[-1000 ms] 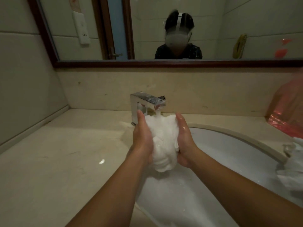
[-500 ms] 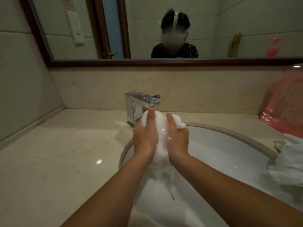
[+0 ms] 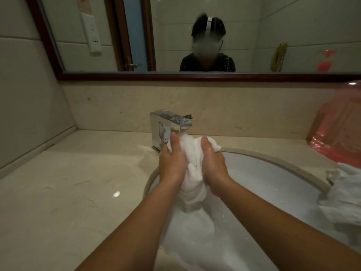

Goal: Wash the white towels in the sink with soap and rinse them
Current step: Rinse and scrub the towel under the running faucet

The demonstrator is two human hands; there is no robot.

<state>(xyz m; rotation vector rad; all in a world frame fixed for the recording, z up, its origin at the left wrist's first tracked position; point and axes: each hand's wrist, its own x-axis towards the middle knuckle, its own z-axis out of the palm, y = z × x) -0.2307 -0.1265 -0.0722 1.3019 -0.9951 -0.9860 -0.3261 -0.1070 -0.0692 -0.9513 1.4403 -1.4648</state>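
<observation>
A wet white towel (image 3: 192,167) is bunched between my two hands, right under the spout of the chrome faucet (image 3: 166,126), with water running onto its top. My left hand (image 3: 172,163) grips its left side and my right hand (image 3: 214,165) grips its right side, fingers curled round the cloth. The towel's lower end hangs down into the white sink (image 3: 263,173), where foamy water lies at the bottom. More white towels (image 3: 343,194) lie heaped on the sink's right rim.
A beige stone counter (image 3: 68,192) surrounds the sink, wide on the left. A pink translucent bottle (image 3: 338,130) stands at the back right against the backsplash. A dark-framed mirror (image 3: 175,36) hangs above, reflecting a person.
Half a second ago my hands were pressed close together on the towel; now they sit slightly apart, squeezing it under the running water. The camera view shifted a little.
</observation>
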